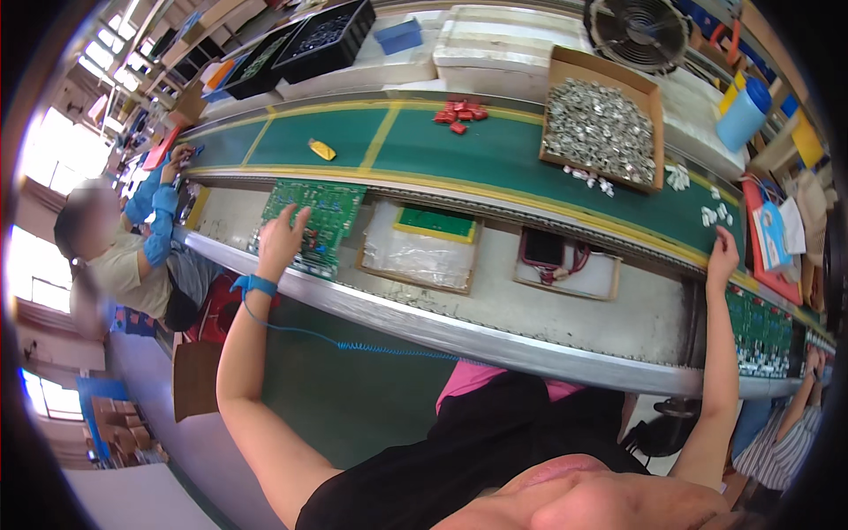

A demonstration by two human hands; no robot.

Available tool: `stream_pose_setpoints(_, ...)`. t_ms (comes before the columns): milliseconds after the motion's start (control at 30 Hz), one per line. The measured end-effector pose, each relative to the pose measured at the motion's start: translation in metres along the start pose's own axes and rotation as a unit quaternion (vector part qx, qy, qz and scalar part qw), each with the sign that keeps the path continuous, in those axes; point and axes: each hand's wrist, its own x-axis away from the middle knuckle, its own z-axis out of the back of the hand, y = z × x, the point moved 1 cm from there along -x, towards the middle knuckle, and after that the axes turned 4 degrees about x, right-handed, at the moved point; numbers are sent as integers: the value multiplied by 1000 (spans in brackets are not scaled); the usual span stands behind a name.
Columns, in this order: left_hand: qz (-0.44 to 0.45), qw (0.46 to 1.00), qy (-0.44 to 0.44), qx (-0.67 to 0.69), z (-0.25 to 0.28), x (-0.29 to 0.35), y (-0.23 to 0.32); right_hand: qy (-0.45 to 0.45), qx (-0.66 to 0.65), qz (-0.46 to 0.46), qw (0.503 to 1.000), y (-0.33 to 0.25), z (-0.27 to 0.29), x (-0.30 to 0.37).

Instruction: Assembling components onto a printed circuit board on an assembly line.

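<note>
Bare arms (240, 362) reach forward, hands (279, 240) (723, 256) well apart.

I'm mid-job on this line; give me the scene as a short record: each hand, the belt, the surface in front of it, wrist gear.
Left hand: fingers over the green circuit board; contact unclear
Right hand: near belt edge, fingertips close to small white parts; grip unclear
Green belt: yellow item, red items, cardboard box of silvery parts
Near surface: circuit board, open box with dark device
Left wrist: blue strap, coiled cord
</note>
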Motion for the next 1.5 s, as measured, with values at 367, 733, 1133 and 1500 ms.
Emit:
stream_pose_setpoints(367,-352,925,-97,101,-17,111,224,-30,-72,-33,996,-26,9,4)
stream_pose_setpoints(733,-487,857,17,167,-39,74,332,-42,-134,-54,989,-33,12,3)
stream_pose_setpoints(1133,-377,901,-8,214,-81,22,334,-39,-147,-62,986,-34,12,2)
stream_pose_setpoints(1500,-335,921,126,154,-99,-27,280,-88,14,6,996,-68,19,-23)
